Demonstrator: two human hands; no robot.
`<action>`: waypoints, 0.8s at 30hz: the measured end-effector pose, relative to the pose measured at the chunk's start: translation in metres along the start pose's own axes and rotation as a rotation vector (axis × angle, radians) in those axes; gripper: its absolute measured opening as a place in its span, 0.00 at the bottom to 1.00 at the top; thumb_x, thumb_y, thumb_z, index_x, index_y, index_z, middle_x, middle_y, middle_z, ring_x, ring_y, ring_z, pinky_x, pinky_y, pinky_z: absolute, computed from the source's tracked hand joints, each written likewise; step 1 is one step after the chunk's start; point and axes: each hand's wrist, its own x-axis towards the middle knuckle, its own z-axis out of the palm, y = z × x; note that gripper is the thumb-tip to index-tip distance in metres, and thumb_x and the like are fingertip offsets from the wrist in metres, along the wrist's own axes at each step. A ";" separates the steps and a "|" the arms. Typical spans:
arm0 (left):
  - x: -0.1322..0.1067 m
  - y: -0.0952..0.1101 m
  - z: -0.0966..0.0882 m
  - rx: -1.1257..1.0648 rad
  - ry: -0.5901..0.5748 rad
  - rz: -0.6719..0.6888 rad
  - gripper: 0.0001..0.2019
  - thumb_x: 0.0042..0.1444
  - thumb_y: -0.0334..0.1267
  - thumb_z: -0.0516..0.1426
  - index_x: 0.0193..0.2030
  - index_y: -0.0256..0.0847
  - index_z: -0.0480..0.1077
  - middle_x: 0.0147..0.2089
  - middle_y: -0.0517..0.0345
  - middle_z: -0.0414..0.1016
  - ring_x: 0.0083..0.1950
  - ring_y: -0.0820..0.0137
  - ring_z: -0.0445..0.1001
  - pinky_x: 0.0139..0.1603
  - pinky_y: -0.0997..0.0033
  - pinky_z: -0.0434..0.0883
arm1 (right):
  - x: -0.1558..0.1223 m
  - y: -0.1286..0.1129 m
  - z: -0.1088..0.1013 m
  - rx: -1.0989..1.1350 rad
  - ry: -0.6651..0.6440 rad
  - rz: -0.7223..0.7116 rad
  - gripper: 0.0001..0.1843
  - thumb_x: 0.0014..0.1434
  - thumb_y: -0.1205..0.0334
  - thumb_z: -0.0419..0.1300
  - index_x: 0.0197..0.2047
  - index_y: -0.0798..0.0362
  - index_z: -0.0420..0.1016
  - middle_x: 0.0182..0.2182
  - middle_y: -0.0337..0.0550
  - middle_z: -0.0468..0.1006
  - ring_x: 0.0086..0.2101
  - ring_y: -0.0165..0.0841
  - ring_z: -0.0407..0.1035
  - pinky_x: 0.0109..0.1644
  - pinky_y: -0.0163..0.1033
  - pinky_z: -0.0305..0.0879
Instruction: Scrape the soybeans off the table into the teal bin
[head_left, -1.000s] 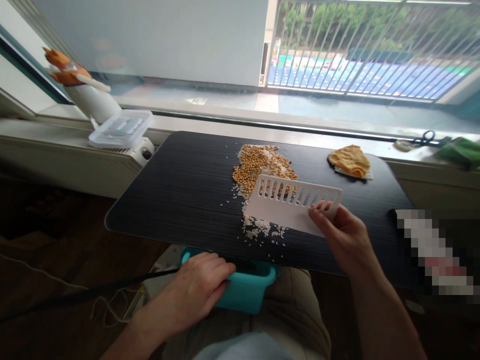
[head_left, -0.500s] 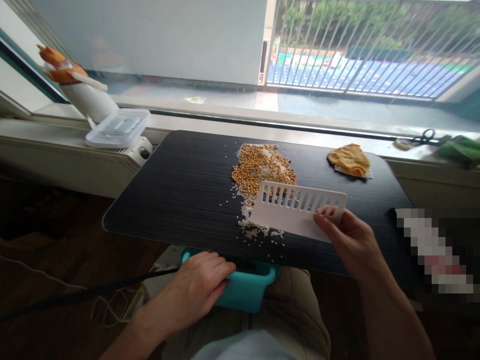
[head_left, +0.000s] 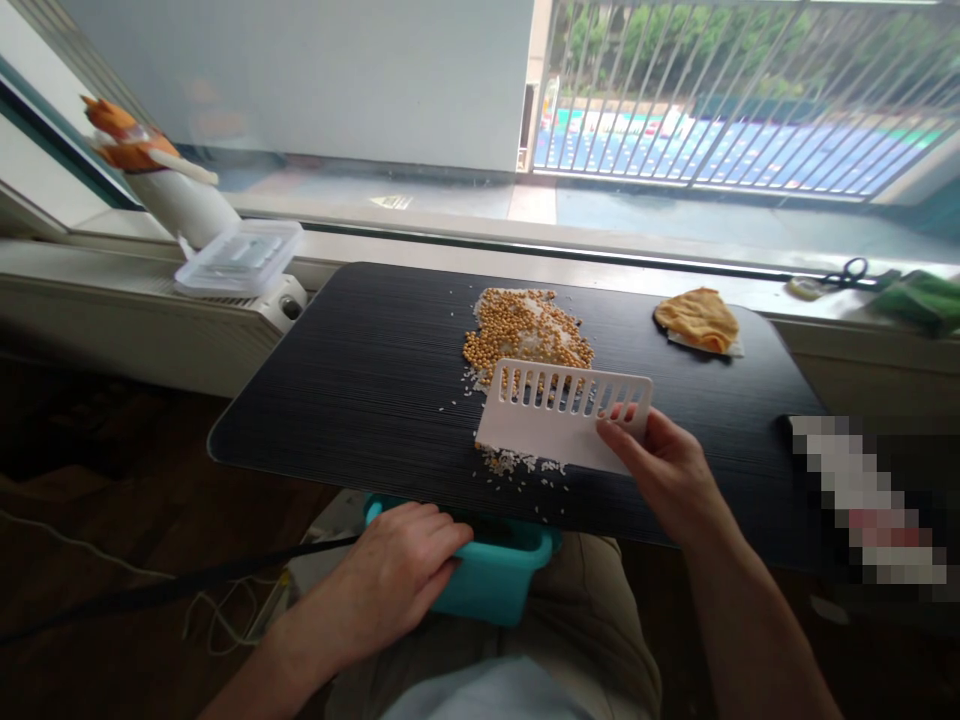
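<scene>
Now right hand [head_left: 667, 470] pinches slotted scraper [head_left: 559, 420] over beans [head_left: 521, 330]; left hand [head_left: 401, 570] grips teal bin [head_left: 499, 580]

Your white slotted scraper [head_left: 559, 420] stands tilted mid-desk [head_left: 360, 400], slots uppermost, yellow beans [head_left: 525, 335] beyond it, white rice grains [head_left: 517, 462] nearer, and your teal tub [head_left: 495, 575] below the near edge.

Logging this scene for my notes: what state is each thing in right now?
White slotted plastic scraper: tilted on black table, gripped by right hand.
Round yellow beans: piled behind scraper.
Small white grains: scattered before scraper.
Teal plastic bin: under table edge, gripped by left hand.
</scene>
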 end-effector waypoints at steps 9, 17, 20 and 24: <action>-0.001 -0.001 0.000 -0.014 0.006 -0.006 0.09 0.58 0.23 0.58 0.43 0.38 0.73 0.38 0.55 0.76 0.39 0.60 0.73 0.40 0.62 0.67 | -0.009 0.000 -0.023 -0.054 0.074 0.020 0.14 0.50 0.49 0.70 0.33 0.50 0.79 0.29 0.39 0.76 0.30 0.31 0.67 0.32 0.33 0.67; 0.002 -0.002 -0.001 -0.008 -0.004 0.006 0.09 0.59 0.23 0.58 0.44 0.38 0.73 0.38 0.55 0.76 0.39 0.61 0.73 0.41 0.64 0.66 | -0.020 -0.001 -0.028 -0.034 0.014 0.061 0.15 0.49 0.47 0.71 0.34 0.49 0.80 0.31 0.41 0.79 0.31 0.33 0.70 0.34 0.34 0.69; 0.000 -0.002 0.000 -0.013 0.001 0.004 0.09 0.59 0.23 0.58 0.44 0.38 0.73 0.38 0.55 0.76 0.40 0.61 0.73 0.42 0.64 0.66 | -0.021 0.001 -0.024 -0.039 -0.003 0.065 0.15 0.50 0.47 0.70 0.34 0.49 0.81 0.30 0.40 0.79 0.31 0.32 0.70 0.35 0.33 0.69; -0.002 -0.002 0.001 0.007 -0.006 -0.015 0.09 0.59 0.24 0.58 0.44 0.38 0.73 0.39 0.55 0.77 0.41 0.60 0.73 0.43 0.63 0.67 | -0.028 0.000 -0.017 -0.019 -0.072 0.095 0.14 0.51 0.48 0.69 0.35 0.49 0.80 0.30 0.39 0.78 0.30 0.32 0.69 0.34 0.33 0.68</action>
